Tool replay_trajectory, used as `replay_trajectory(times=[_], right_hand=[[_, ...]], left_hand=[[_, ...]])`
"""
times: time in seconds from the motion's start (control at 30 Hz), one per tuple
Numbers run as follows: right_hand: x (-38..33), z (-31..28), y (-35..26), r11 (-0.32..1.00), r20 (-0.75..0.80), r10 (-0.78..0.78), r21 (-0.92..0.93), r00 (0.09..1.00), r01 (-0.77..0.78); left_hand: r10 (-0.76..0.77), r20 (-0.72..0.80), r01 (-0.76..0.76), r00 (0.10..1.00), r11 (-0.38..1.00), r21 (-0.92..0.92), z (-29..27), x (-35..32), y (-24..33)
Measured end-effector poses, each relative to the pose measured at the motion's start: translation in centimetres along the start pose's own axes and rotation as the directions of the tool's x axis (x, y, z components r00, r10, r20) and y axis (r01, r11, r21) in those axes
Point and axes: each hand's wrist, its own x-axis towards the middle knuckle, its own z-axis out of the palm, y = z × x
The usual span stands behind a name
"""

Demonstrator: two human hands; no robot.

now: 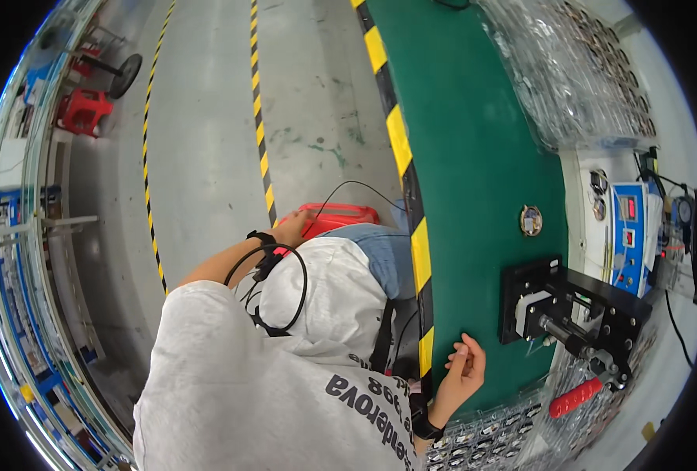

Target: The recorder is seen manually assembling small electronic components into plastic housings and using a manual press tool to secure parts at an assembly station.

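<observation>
My left hand (292, 228) is at the left edge of a red plastic stool (340, 210), its fingers bent over the rim; my leg in blue jeans partly covers the stool. A black band with a dark cable (305, 275) hangs about that wrist. My right hand (461, 372) hovers over the near edge of the green work mat (474, 196), fingers loosely curled and apart, with nothing visible in them. Closest to it on the mat stands a black clamping fixture (556, 314) with a red-handled lever (576, 398). A round gold-rimmed watch part (531, 220) lies farther along the mat.
Clear plastic trays (536, 71) of parts are stacked at the far right, with more part trays (485, 439) near my right wrist. A blue control box (629, 235) stands behind the fixture. Yellow-black tape (396, 129) edges the table. Shelving (19, 259) and another red stool (85, 111) are left.
</observation>
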Motion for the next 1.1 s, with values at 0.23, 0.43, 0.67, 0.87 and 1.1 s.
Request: replay_trajectory(times=[0.23, 0.43, 0.67, 0.87, 1.1], right_hand=[[-0.5, 0.5, -0.2, 1.0, -0.084, 0.003, -0.011, 0.996, -0.004], [-0.5, 1.5, -2.9, 0.996, -0.032, -0.086, 0.033, 0.996, 0.087], [-0.4, 1.7, -6.8, 0.987, -0.148, -0.162, -0.005, 0.976, 0.163], [0.0, -0.2, -5.7, 1.0, -0.35, 0.006, -0.025, 0.937, -0.016], [-0.1, 0.0, -2.2, 0.974, -0.391, 0.199, 0.177, 0.898, -0.138]], left_hand=[[-0.102, 0.006, 0.075, 0.995, 0.693, -0.717, -11.7, -6.7, 7.0], [0.215, -0.489, -0.53, 0.845, 0.221, -0.819, -26.5, -17.9, 3.1], [-0.322, -0.844, -0.772, 0.429, 0.354, -0.528, -35.7, -31.2, -12.3], [-0.128, -0.968, -0.158, 0.217, 0.974, -0.164, -32.6, -29.5, -19.2], [0.802, -0.49, -0.33, 0.343, 0.591, 0.736, -24.8, -5.7, 20.4]])
